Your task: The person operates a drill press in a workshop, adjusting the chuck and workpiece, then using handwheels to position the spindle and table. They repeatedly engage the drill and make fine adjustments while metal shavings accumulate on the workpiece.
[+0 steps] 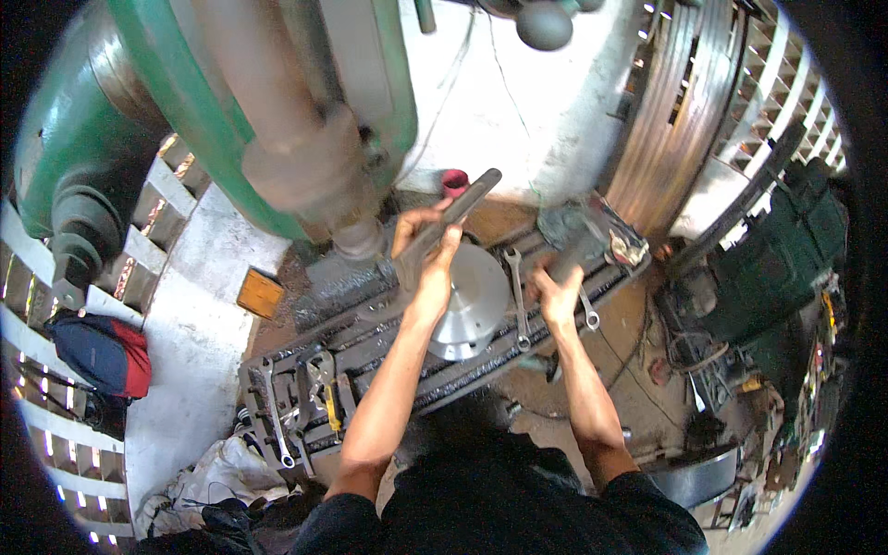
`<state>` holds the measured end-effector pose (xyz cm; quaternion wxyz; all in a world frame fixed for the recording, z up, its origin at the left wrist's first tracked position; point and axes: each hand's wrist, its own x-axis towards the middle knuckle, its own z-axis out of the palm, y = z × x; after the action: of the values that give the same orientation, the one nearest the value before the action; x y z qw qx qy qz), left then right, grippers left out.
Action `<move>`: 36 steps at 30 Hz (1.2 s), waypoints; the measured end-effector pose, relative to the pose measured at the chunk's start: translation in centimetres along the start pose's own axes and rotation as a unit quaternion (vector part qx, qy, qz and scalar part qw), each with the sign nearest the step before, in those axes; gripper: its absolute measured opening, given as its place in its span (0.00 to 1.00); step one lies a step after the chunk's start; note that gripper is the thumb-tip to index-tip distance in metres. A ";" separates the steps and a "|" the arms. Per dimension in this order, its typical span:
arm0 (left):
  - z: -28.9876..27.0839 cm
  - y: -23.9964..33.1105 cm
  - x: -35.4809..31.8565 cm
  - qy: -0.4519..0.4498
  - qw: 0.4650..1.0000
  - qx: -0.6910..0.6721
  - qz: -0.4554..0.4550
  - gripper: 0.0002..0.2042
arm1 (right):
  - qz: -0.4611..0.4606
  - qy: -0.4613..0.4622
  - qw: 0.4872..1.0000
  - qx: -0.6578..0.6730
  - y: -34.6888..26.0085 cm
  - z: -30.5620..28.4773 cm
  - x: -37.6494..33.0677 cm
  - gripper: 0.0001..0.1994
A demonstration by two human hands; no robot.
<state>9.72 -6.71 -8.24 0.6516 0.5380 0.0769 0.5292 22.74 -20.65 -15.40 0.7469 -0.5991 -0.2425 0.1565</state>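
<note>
My left hand (430, 250) is closed around a long, dull grey metal bar (477, 192) with a rounded end, held slanting up to the right. Below and beside it, a round silver metal workpiece (479, 291) sits on the slotted machine table (453, 375), partly covered by my left forearm. To the right, my right hand (555, 294) grips a grey metal piece (581, 252), too smeared by motion to name. Between the workpiece and that hand lies a combination wrench (517, 301). The ring end of another wrench (591, 319) shows just past my right hand.
A green drilling machine with a thick spindle (310, 166) towers at the upper left. On the table's left end are a long wrench (276, 412) and a yellow-handled tool (332, 407). Behind stands a red cup (454, 182); a backpack (97, 353) rests far left.
</note>
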 end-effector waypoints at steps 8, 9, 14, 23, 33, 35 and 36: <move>1.4 -0.1 -1.8 -0.073 0.992 -0.046 -0.094 0.18 | -0.265 -0.082 0.957 -0.086 0.1 -2.0 3.4 0.08; 1.3 0.1 -2.2 -0.078 0.992 -0.053 -0.084 0.19 | -0.257 -0.075 0.958 -0.100 -0.1 -2.3 3.0 0.09; -0.4 2.3 -4.3 -0.103 0.982 -0.125 -0.098 0.22 | -0.313 -0.109 0.943 -0.009 -1.1 -3.5 0.0 0.14; -1.2 3.7 -6.3 -0.138 0.967 -0.201 -0.073 0.18 | -0.277 -0.177 0.944 0.009 -5.0 -4.9 -7.1 0.11; 2.8 -0.2 -3.3 0.011 0.992 -0.123 -0.012 0.09 | -0.283 -0.200 0.936 -0.056 -6.2 -7.1 -9.6 0.08; 3.1 -0.6 -2.4 0.049 0.995 -0.085 0.001 0.08 | -0.276 -0.166 0.942 -0.088 -6.1 -8.0 -8.7 0.09; 3.2 -0.7 -1.9 0.058 0.994 -0.093 0.002 0.08 | -0.257 -0.148 0.951 -0.089 -6.1 -8.4 -8.2 0.09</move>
<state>11.41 -10.08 -8.39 0.6920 0.4437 0.0643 0.5659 20.16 -33.28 -12.35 0.6611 -0.5506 -0.5090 0.0240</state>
